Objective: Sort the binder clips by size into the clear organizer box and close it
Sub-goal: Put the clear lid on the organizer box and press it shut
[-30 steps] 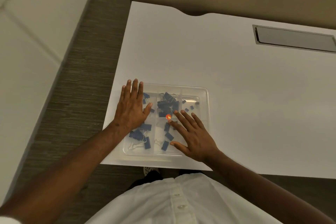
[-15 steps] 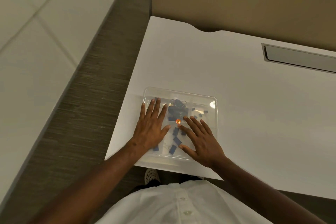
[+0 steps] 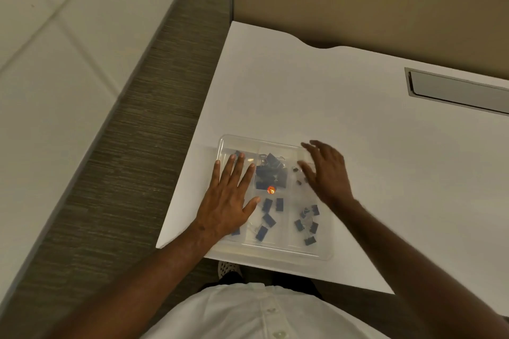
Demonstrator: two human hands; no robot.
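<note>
The clear organizer box [image 3: 275, 252] lies near the front left corner of the white desk, its lid down. Blue binder clips show through the lid: large ones [image 3: 271, 170] in the middle back compartment, medium ones [image 3: 266, 219] in front of them, smaller ones [image 3: 307, 224] at the front right, tiny ones [image 3: 297, 175] at the back right. My left hand [image 3: 228, 201] lies flat with spread fingers on the lid's left side. My right hand [image 3: 326, 173] is over the box's back right corner, fingers relaxed and slightly bent, holding nothing. A small orange light spot [image 3: 271, 189] glows on the lid.
The white desk [image 3: 344, 118] stretches away to the right and back. A grey recessed cable hatch [image 3: 457, 92] sits at the back right. A tan partition wall stands behind the desk. The desk's left edge drops to a brown carpet strip [image 3: 132, 159].
My right hand has left the lid's front middle and moved to the back right corner, uncovering the front right clips. My left hand stays flat on the left side. The view has shifted.
</note>
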